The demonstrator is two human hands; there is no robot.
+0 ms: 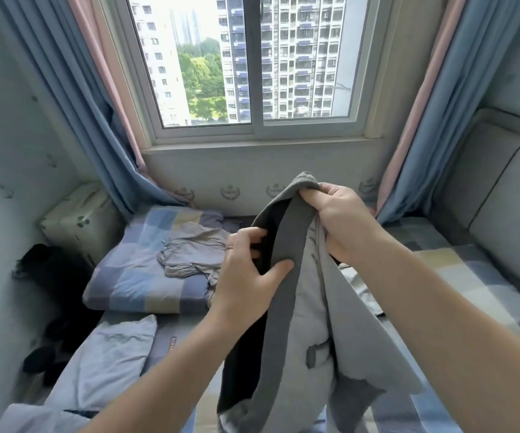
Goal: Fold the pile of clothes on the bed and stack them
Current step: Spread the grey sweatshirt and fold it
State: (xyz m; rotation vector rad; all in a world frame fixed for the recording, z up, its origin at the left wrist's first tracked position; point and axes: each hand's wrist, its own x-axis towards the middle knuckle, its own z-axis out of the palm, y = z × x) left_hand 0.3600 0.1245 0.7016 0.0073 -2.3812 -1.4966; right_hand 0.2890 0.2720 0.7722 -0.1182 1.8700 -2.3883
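Grey garment (283, 323): left fingers (279, 267) pinch its edge, right fingers (333, 192) clutch its top.

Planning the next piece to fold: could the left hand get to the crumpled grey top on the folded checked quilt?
Likely yes, once freed: the left hand grips the held-up grey garment, but the crumpled grey top lies uncovered just beyond it.
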